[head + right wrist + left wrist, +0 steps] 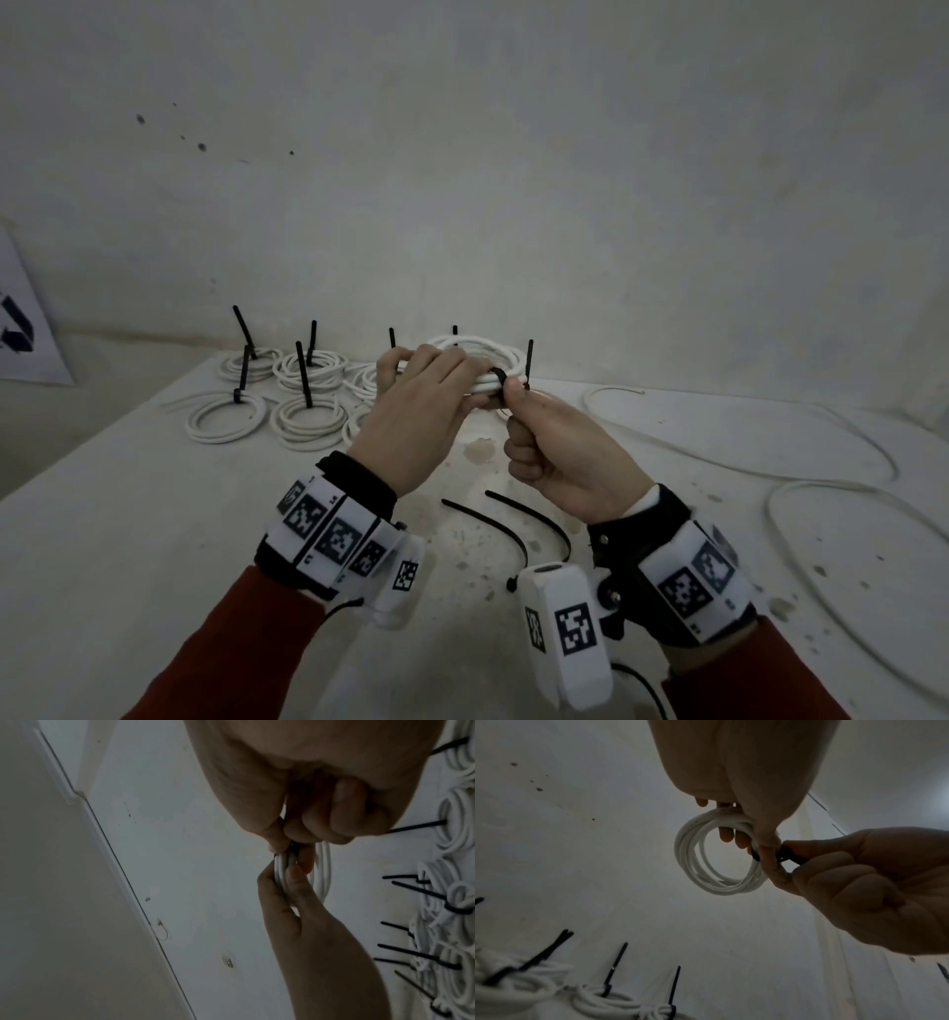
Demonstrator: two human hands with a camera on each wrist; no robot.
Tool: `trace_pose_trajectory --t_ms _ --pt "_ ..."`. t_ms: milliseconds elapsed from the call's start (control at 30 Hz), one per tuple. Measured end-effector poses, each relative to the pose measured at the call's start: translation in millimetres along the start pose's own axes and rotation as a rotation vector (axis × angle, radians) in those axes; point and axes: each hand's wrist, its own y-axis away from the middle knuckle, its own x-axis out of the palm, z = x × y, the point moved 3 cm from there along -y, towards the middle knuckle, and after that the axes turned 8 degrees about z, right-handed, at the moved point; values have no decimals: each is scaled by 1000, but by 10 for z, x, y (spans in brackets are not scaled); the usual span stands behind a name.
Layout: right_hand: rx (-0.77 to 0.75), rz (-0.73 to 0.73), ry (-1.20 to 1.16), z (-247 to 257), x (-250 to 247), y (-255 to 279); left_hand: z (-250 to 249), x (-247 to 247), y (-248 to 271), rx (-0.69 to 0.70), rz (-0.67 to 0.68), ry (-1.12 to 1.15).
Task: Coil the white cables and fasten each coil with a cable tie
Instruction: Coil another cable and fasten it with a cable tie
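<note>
My left hand holds a small coil of white cable above the table, fingers curled round its near side. A black cable tie wraps the coil's right side, and its tail stands upright. My right hand pinches the tie at the coil between thumb and forefinger, its other fingers curled. In the right wrist view the coil sits edge-on between both hands, and the tie is mostly hidden by fingertips.
Several tied white coils with upright black tie tails lie at the back left of the white table. Two loose black ties lie under my hands. Uncoiled white cable loops across the right side. A wall rises behind.
</note>
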Motion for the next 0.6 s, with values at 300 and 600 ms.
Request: trace_pose_trajectory --t_ms 300,600 --pt "-102 -250 655 35 -339 -29 178 356 88 -583 271 1200" --pt "171 -216 415 -188 -467 -523 417 790 128 -1031 337 1330"
